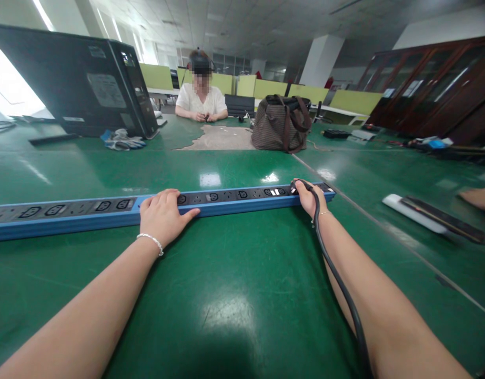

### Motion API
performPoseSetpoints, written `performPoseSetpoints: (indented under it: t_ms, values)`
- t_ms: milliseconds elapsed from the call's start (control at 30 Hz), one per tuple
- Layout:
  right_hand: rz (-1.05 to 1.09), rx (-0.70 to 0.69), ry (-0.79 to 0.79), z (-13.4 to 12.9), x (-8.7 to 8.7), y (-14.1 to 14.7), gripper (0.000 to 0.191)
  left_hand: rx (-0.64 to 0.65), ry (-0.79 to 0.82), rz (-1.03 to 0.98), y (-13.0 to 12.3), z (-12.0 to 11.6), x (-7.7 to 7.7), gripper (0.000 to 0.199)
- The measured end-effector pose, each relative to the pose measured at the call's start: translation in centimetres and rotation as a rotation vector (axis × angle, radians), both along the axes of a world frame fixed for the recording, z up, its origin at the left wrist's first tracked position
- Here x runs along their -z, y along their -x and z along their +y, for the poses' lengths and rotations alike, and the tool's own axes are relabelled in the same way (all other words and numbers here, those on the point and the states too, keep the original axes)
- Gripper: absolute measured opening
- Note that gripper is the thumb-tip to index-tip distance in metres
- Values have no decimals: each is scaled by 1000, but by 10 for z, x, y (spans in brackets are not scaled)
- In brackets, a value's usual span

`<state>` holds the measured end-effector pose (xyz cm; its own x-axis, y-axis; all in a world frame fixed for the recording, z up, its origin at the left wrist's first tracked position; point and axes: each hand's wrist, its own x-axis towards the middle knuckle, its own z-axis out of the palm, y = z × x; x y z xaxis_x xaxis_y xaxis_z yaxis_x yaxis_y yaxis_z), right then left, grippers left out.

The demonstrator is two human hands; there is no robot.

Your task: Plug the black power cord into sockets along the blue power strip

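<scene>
A long blue power strip (242, 207) with black sockets lies across the green table, running off the left edge of the view. My left hand (161, 215) is laid over its middle, fingers bent across the top and thumb stretched along the near side. Near the strip's right end, my right hand (307, 197) grips a black plug (294, 185) at a socket; how deep the plug sits cannot be made out. From it a black cable (335, 268) hangs down along my right forearm.
Behind the strip stand a black computer case (96, 84), gloves (123, 140) and a brown bag (280, 123). A person (202, 100) sits across the table (234, 273). On the right lie a white and black bar-shaped object (420, 213) and another person's hand (479, 200).
</scene>
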<state>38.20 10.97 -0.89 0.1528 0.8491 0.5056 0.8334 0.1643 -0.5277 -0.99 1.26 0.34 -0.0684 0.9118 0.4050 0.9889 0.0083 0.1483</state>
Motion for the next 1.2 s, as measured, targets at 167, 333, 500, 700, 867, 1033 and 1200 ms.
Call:
performPoseSetpoints:
  t_ms: [167, 333, 500, 700, 867, 1033, 1200]
  values:
    - [54, 12, 45, 0, -2, 0, 41, -1, 15, 0, 0, 1, -1, 68]
    - [86, -18, 65, 0, -4, -1, 42, 2, 17, -6, 1, 1, 0, 68]
    - [70, -74, 92, 2, -7, -4, 41, -3, -1, 17, 1, 1, 1, 67]
    - [63, -84, 71, 0, -7, -3, 40, -3, -9, 19, 0, 1, 1, 67]
    - [83, -71, 75, -1, -6, -2, 42, -4, -11, 20, 0, 0, 1, 67]
    - [39, -27, 96, -3, -9, 1, 42, -10, 3, 15, 1, 1, 1, 67]
    - [-77, 21, 94, -8, -10, 7, 40, -5, -1, 16, 1, 1, 2, 68]
